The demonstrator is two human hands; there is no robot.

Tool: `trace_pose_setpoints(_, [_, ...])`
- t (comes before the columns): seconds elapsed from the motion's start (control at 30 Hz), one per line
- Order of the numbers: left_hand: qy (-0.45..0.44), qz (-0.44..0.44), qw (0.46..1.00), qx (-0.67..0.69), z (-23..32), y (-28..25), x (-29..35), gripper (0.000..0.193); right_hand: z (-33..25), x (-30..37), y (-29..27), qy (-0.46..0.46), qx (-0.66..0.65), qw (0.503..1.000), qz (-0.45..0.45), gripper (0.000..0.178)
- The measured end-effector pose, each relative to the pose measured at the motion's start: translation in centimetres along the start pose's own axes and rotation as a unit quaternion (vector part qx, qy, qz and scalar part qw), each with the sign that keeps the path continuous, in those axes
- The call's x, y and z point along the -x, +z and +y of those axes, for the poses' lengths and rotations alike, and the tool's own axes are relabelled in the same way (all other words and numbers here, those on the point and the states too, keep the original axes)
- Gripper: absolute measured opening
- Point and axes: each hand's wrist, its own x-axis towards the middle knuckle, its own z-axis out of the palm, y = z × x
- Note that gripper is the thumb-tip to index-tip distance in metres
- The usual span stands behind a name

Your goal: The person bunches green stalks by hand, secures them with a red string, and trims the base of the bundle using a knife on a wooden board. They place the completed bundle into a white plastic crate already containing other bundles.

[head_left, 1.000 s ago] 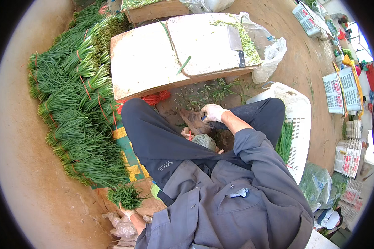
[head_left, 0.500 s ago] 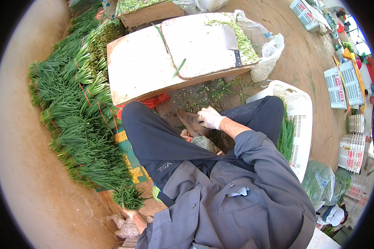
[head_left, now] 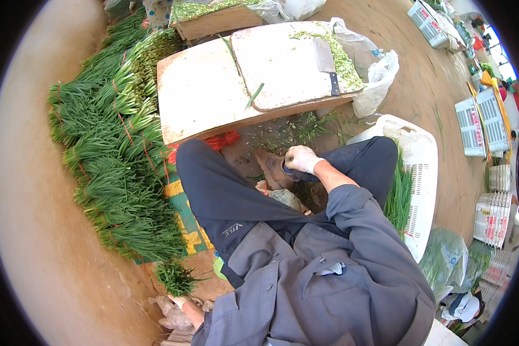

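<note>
At the lower left, my left hand (head_left: pixel 184 302) grips a bundle of green chives (head_left: pixel 176 278) by its lower end; the leaves hide most of the fingers. My right hand (head_left: pixel 303 159), in a thin whitish glove, is closed between my knees at the dark trouser leg, just above a brown shoe (head_left: pixel 274 168). What its fingers hold, if anything, is hidden. Beside my left leg lies a long heap of chive bundles (head_left: pixel 130 199), some tied with red bands.
Ahead stands a low table with a white cutting board (head_left: pixel 277 63), a cleaver (head_left: pixel 324 56) and chopped green bits. A white plastic basket (head_left: pixel 424 167) holding chives is at my right. Red ties (head_left: pixel 222 139) lie under the table edge. A wall (head_left: pixel 34 219) rises at the left.
My right hand has lifted slightly off the shoe toward the trouser leg, its fingers curled in more. The left hand still grips the chives. The whole view has shifted a little.
</note>
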Motion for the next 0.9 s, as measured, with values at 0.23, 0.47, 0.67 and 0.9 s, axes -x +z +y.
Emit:
trace_pose_setpoints(0.23, [0.052,-0.044,0.998,-0.007,3.3,1.6,1.8,0.062,1.1,0.2,-5.3,0.302,0.036,0.945,0.122,0.059])
trace_pose_setpoints(0.47, [0.105,-0.11,0.988,-0.022,8.4,11.1,6.0,0.061,-0.9,-1.0,-7.2,0.196,-0.213,0.939,0.186,0.054])
trace_pose_setpoints(0.67, [0.111,-0.124,0.986,-0.026,12.1,27.6,16.5,0.054,-7.7,-1.9,-8.9,0.047,-0.437,0.888,0.139,0.046])
trace_pose_setpoints(0.9, [0.284,-0.199,0.923,-0.166,13.3,42.4,19.8,0.051,-15.5,0.5,-15.5,-0.117,-0.541,0.832,0.048,0.066])
